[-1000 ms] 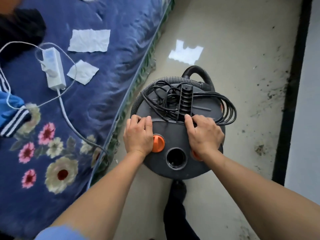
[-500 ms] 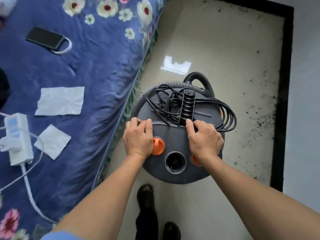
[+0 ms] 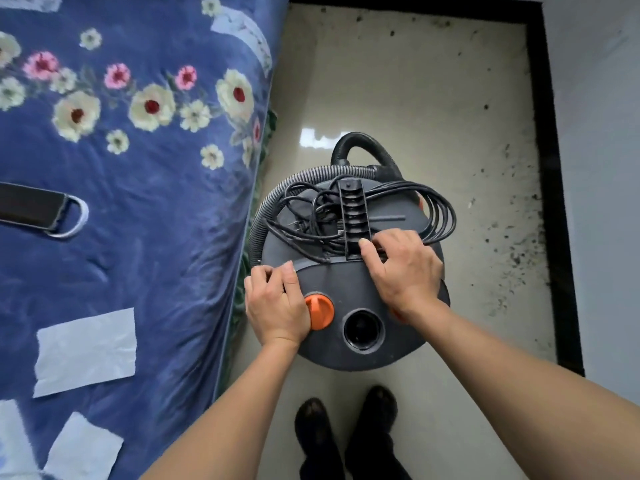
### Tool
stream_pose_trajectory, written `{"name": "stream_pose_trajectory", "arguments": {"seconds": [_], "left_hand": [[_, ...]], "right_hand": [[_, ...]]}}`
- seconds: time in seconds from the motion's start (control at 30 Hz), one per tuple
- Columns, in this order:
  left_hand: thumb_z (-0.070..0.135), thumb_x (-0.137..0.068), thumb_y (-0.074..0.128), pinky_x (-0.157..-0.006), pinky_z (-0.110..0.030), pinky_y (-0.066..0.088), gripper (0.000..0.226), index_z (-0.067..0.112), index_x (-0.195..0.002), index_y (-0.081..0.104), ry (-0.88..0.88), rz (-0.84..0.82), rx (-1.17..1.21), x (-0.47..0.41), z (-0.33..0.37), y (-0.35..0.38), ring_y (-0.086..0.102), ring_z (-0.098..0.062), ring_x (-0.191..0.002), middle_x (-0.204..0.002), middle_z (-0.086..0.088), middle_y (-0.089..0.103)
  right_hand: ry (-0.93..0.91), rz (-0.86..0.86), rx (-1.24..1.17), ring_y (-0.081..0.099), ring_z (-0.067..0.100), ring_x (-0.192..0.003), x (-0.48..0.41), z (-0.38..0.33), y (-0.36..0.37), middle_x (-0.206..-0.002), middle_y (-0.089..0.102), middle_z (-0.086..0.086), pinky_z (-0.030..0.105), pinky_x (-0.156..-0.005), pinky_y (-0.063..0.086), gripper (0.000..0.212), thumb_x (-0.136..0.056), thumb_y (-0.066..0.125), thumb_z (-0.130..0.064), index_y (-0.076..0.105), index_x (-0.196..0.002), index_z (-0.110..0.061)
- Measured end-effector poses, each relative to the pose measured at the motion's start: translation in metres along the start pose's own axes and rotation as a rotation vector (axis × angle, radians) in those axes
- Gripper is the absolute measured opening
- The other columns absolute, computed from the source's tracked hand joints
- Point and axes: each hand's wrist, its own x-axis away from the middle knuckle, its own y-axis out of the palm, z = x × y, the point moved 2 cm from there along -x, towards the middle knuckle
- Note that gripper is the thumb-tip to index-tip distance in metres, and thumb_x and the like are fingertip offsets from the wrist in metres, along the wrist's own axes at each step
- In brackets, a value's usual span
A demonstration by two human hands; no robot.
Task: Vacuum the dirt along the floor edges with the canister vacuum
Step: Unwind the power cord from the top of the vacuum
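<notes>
The black canister vacuum (image 3: 349, 289) stands on the pale floor between the bed and the wall. A ribbed hose (image 3: 277, 199) wraps its top and a black power cord (image 3: 433, 216) lies coiled on the lid around the carry handle (image 3: 353, 216). An orange knob (image 3: 320, 311) and a round inlet port (image 3: 363, 330) face me. My left hand (image 3: 275, 306) grips the lid's left rim beside the knob. My right hand (image 3: 403, 268) rests on the lid's right side, fingers at the handle and cord. Dark dirt (image 3: 512, 244) speckles the floor along the black skirting.
A bed with a blue flowered cover (image 3: 138, 202) fills the left, carrying paper sheets (image 3: 86, 351) and a phone with a ring (image 3: 38, 209). A black skirting (image 3: 554, 202) borders the floor at right and far end. My two dark shoes (image 3: 346, 431) stand just behind the vacuum.
The view has moved forward along the bed; the power strip has left view. The vacuum has advanced with both hands on it. My right hand has shifted up toward the handle.
</notes>
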Motion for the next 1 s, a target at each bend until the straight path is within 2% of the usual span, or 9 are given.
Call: {"name": "stream_pose_trajectory", "arguments": {"seconds": [0.1,0.17,0.27,0.37,0.6,0.73,0.87,0.93,1.0], "left_hand": [[0.047,-0.092,0.025,-0.076,-0.042,0.045,0.061,0.012,-0.094,0.075,0.003,0.012,0.006,-0.019,0.011,0.003,0.050,-0.030,-0.088,-0.089,-0.008,0.056],[0.047,-0.093,0.026,-0.076,-0.042,0.046,0.060,0.012,-0.094,0.075,0.005,0.008,0.005,-0.031,0.016,0.006,0.051,-0.029,-0.088,-0.090,-0.007,0.056],[0.047,-0.093,0.026,-0.074,-0.042,0.046,0.059,0.013,-0.093,0.075,0.013,-0.003,0.005,-0.043,0.019,0.009,0.050,-0.027,-0.088,-0.089,-0.005,0.055],[0.048,-0.092,0.026,-0.073,-0.040,0.045,0.059,0.014,-0.095,0.075,0.023,-0.039,0.012,-0.052,0.023,0.010,0.048,-0.023,-0.088,-0.088,-0.003,0.053],[0.048,-0.092,0.028,-0.068,-0.035,0.041,0.058,0.008,-0.080,0.069,0.198,-0.149,-0.027,-0.089,0.018,0.000,0.045,-0.020,-0.084,-0.085,0.001,0.049],[0.049,-0.093,0.026,-0.069,-0.031,0.035,0.058,0.010,-0.076,0.066,0.335,-0.250,-0.062,-0.105,0.011,-0.009,0.046,-0.021,-0.085,-0.086,-0.001,0.050],[0.052,-0.094,0.024,-0.069,-0.032,0.038,0.062,0.014,-0.086,0.072,0.490,-0.365,-0.107,-0.114,0.004,-0.017,0.047,-0.019,-0.085,-0.087,0.001,0.049],[0.050,-0.094,0.026,-0.069,-0.031,0.037,0.059,0.014,-0.085,0.071,0.562,-0.424,-0.141,-0.113,0.004,-0.020,0.048,-0.020,-0.084,-0.088,0.000,0.050],[0.047,-0.095,0.028,-0.069,-0.033,0.039,0.053,0.015,-0.083,0.069,0.664,-0.485,-0.157,-0.111,0.006,-0.019,0.049,-0.022,-0.083,-0.087,-0.001,0.050]], "right_hand": [[-0.007,0.045,-0.034,0.048,0.021,-0.124,-0.023,-0.002,0.007,-0.130,0.060,-0.002,0.041,-0.091,0.044,0.052,-0.091,0.037,-0.058,0.070,-0.113,-0.025],[-0.010,0.001,0.012,0.040,0.020,-0.136,-0.036,-0.004,0.006,-0.146,0.050,-0.001,0.043,-0.100,0.041,0.056,-0.091,0.033,-0.058,0.063,-0.128,-0.028],[0.007,-0.117,0.093,0.035,0.016,-0.141,-0.049,-0.009,0.002,-0.153,0.044,-0.004,0.042,-0.106,0.034,0.072,-0.089,0.011,-0.063,0.054,-0.139,-0.034],[0.038,-0.131,0.087,0.039,0.016,-0.140,-0.051,-0.011,0.000,-0.150,0.047,-0.005,0.044,-0.103,0.036,0.080,-0.085,0.004,-0.064,0.064,-0.128,-0.033],[0.188,-0.016,0.006,0.056,0.021,-0.126,-0.026,-0.025,0.011,-0.131,0.065,-0.003,0.045,-0.089,0.045,0.062,-0.095,0.024,-0.057,0.077,-0.100,-0.025],[0.254,0.022,-0.016,0.061,0.023,-0.116,0.002,-0.036,0.021,-0.125,0.068,-0.005,0.044,-0.083,0.048,0.058,-0.097,0.027,-0.055,0.076,-0.103,-0.025],[0.328,0.066,-0.042,0.064,0.025,-0.108,0.039,-0.048,0.030,-0.123,0.069,-0.004,0.043,-0.077,0.050,0.056,-0.097,0.030,-0.053,0.076,-0.098,-0.022],[0.389,0.068,-0.059,0.062,0.027,-0.109,0.060,-0.054,0.036,-0.127,0.068,-0.004,0.044,-0.077,0.049,0.065,-0.098,0.022,-0.059,0.075,-0.096,-0.021],[0.474,0.067,-0.100,0.058,0.026,-0.116,0.082,-0.059,0.041,-0.133,0.064,-0.005,0.045,-0.082,0.047,0.083,-0.095,0.005,-0.067,0.074,-0.097,-0.021]]}}
